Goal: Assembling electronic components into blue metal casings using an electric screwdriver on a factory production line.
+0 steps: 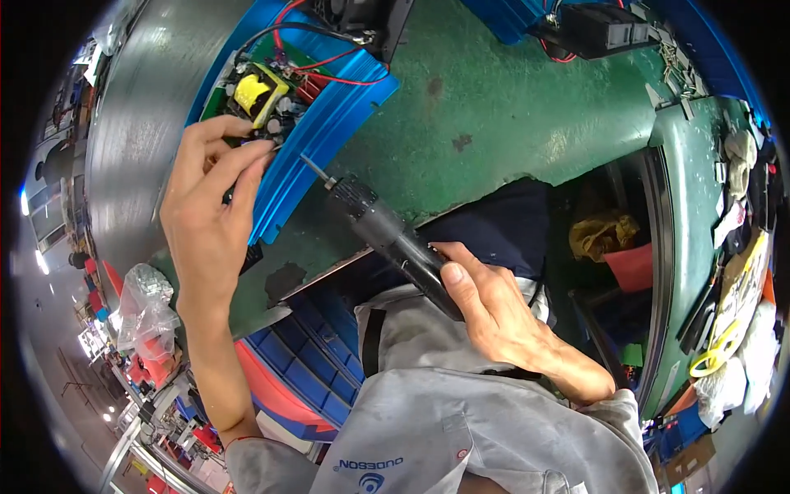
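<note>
My right hand [494, 309] is wrapped round a black electric screwdriver [399, 247], its thumb lying along the body. The thin bit slants up and left, with its tip close to the wall of a blue metal housing [325, 132]. Inside that housing sits a green circuit board with a yellow-wrapped transformer [255, 93], small capacitors and red and black wires. My left hand [210, 189] reaches over the housing's near left end, with thumb and fingers pinched together beside the board's parts. Whatever lies between those fingertips is too small to make out.
The housings rest on a worn green bench top [469, 115]. A second blue housing [502, 16] with a black part and wires stands at the far right, near scattered small metal pieces [676, 70]. A grey metal surface [136, 123] borders the left. Yellow-handled tools [724, 342] lie right.
</note>
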Demonstrator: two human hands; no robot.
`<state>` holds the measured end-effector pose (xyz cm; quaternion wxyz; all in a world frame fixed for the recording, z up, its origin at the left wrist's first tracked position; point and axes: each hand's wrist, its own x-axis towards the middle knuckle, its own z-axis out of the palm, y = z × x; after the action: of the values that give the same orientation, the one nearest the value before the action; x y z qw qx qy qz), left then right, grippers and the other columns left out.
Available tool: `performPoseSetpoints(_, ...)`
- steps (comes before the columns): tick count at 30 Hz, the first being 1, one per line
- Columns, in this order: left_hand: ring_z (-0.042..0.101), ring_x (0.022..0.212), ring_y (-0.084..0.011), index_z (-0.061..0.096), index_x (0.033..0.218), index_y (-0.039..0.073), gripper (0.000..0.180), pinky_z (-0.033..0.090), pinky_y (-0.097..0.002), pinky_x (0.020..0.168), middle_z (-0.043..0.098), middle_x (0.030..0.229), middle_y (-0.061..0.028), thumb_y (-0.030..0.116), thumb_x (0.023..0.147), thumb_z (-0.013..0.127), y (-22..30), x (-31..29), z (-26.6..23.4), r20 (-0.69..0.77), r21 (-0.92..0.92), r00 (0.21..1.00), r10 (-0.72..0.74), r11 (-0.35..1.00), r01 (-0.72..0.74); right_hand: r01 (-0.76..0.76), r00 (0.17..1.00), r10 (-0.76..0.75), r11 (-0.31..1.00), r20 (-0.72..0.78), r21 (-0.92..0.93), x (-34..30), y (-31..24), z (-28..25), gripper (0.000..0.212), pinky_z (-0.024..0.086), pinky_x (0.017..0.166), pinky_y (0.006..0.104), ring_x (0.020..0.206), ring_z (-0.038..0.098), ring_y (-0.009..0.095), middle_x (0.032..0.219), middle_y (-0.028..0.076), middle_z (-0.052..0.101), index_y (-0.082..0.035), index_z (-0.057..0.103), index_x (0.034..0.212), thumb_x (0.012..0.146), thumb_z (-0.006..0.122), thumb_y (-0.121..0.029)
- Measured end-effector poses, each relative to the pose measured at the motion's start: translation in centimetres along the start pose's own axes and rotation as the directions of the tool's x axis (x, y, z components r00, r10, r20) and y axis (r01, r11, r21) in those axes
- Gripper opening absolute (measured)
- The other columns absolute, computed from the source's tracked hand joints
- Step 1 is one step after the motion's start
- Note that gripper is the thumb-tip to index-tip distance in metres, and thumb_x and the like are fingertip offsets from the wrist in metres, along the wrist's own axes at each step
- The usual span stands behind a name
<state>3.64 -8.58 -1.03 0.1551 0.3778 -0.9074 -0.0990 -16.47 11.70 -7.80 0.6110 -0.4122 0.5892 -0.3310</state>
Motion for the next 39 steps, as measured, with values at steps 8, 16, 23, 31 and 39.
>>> performPoseSetpoints(8,0.063,0.094,-0.0251,0.068,0.087,0.000,0.014,0.053,-0.0369,0.084,0.061,0.127,-0.0117,-0.001,0.076,0.075,-0.3,1.0,-0.6,0.045,0.003,0.999,0.008,1.000,-0.008,-0.268,0.946,0.130,0.832,0.298,0.485,0.3,0.5,-0.2,0.063,0.042,0.067,0.0275,0.069,0.052,0.011,0.071,0.002,0.061,-0.006,0.063,0.090,0.110,0.023,-0.050)
performPoseSetpoints(16,0.057,0.105,-0.0265,0.069,0.090,0.000,0.013,0.051,-0.0380,0.087,0.053,0.142,-0.0109,-0.003,0.078,0.074,-0.9,0.4,-0.4,0.091,-0.239,0.995,-0.040,0.969,0.061,-0.432,0.889,0.240,0.718,0.389,0.546,-0.4,1.4,0.5,0.090,0.043,0.057,0.0276,0.061,0.058,0.015,0.068,0.010,0.062,0.005,0.057,0.130,0.098,0.025,-0.072)
performPoseSetpoints(23,0.057,0.104,-0.0278,0.069,0.091,-0.001,0.014,0.050,-0.0382,0.089,0.051,0.146,-0.0113,-0.003,0.077,0.070,-1.9,0.8,-1.0,0.161,-0.263,0.987,-0.006,0.964,0.049,-0.563,0.817,0.219,0.503,0.534,0.655,0.6,1.4,0.1,0.097,0.042,0.052,0.0304,0.055,0.055,0.020,0.068,0.013,0.061,0.009,0.054,0.132,0.093,0.033,-0.078)
performPoseSetpoints(31,0.049,0.127,-0.0340,0.064,0.113,-0.007,0.036,0.042,-0.0454,0.110,0.041,0.154,-0.0151,-0.005,0.077,0.065,0.3,0.6,-2.5,0.377,-0.172,0.924,-0.063,0.975,0.137,-0.538,0.817,0.222,0.625,0.532,0.565,0.1,1.4,-0.5,0.106,0.042,0.059,0.0264,0.068,0.057,0.013,0.080,0.007,0.063,0.006,0.047,0.142,0.091,0.022,-0.084)
performPoseSetpoints(39,0.051,0.135,-0.0252,0.064,0.121,-0.002,0.038,0.041,-0.0462,0.112,0.054,0.145,-0.0071,-0.001,0.083,0.069,-0.4,-1.1,-1.1,0.234,-0.188,0.972,0.014,0.982,0.031,-0.599,0.781,0.236,0.548,0.579,0.584,0.8,1.4,0.6,0.105,0.043,0.055,0.0291,0.050,0.054,0.020,0.064,0.011,0.061,0.008,0.047,0.139,0.089,0.032,-0.083)
